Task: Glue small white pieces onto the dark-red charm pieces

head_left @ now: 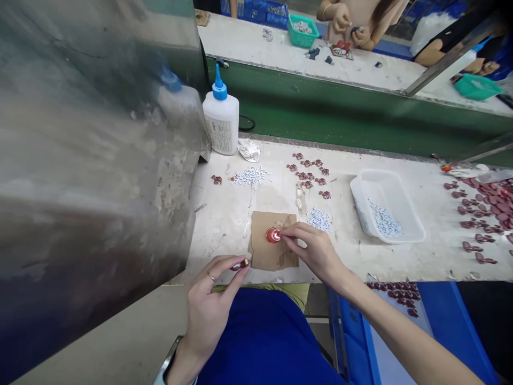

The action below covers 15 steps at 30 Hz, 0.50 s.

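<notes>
My left hand (214, 299) pinches a small dark brown-red figurine piece (241, 264) between thumb and fingertips, just off the left corner of a cardboard piece (264, 258). On the cardboard sits a small round red dish (273, 235) with something shiny in it. My right hand (315, 248) is closed in a pinch at the dish's right edge; whatever its fingertips hold is too small to make out. Beside that hand lies a pile of tiny white-and-blue pieces (319, 219). A second such pile (250, 176) lies farther left, close to a brown figurine piece (217, 179).
A glue bottle with a blue nozzle (222, 120) stands by the metal housing (100, 133) on my left. Several brown figurine pieces (308, 175) lie at the back. Rightward are a white tub (412, 230) and more brown-red parts (500, 203). Co-workers sit across the green divider (320, 107).
</notes>
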Motion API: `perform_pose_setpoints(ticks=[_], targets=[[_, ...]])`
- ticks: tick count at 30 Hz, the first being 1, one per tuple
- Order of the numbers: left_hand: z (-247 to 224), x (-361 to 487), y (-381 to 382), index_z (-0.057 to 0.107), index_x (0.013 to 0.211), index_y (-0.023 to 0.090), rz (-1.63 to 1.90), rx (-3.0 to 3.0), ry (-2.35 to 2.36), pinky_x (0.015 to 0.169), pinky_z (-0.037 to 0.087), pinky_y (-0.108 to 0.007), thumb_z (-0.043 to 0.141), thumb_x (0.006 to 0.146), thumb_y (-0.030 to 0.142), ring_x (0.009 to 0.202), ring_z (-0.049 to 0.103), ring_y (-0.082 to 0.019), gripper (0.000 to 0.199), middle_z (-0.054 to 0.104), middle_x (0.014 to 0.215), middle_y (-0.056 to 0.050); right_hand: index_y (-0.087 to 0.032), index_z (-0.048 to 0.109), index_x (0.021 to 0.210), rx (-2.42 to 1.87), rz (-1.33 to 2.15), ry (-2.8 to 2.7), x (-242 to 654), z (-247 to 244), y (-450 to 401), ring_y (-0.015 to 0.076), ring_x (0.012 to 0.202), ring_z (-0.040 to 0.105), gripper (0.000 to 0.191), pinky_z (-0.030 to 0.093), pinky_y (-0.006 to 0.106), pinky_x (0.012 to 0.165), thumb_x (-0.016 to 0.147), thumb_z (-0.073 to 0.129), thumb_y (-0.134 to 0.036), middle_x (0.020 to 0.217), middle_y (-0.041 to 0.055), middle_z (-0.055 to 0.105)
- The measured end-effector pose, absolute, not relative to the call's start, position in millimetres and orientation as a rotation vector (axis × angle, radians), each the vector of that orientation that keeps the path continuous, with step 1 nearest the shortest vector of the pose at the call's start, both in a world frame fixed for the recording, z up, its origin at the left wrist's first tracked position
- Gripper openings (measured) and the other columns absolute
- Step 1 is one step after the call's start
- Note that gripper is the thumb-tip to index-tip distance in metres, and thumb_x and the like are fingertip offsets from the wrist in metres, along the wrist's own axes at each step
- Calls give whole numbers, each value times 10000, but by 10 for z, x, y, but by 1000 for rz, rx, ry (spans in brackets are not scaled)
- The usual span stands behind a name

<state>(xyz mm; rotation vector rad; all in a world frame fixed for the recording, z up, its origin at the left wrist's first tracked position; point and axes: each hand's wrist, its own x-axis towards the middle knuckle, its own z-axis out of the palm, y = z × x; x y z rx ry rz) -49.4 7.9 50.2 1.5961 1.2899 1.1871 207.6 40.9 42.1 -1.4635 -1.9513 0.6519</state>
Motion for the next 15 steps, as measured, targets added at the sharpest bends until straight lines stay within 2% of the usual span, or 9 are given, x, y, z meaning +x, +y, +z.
perform_pose_setpoints(ticks=[4, 8, 15], targets=[[499, -459, 107, 743, 1088, 280, 1178, 1594, 1285, 942, 579, -123, 743, 904, 125, 943, 735, -52, 241, 772, 1017, 60, -230, 760, 1030, -1447, 685, -1874, 2059, 469, 401, 220, 873, 736, 150, 595, 392, 762, 991, 628, -171, 978, 60, 775], [544, -382, 133, 746, 1103, 307, 1177, 1598, 1260, 927, 601, -156, 765, 886, 124, 945, 746, -69, 284, 777, 1036, 68, -247, 746, 1024, -1406, 744, -1753, 1966, 643, 316, 198, 905, 738, 115, 608, 377, 799, 974, 668, -178, 989, 41, 782], [710, -316, 157, 739, 1096, 305, 1169, 1652, 1174, 920, 596, -132, 770, 881, 113, 937, 750, -52, 290, 783, 1039, 93, -247, 745, 992, -1222, 1056, -1519, 1700, 925, 136, 178, 858, 723, 141, 582, 335, 721, 940, 692, -128, 919, 22, 770]])
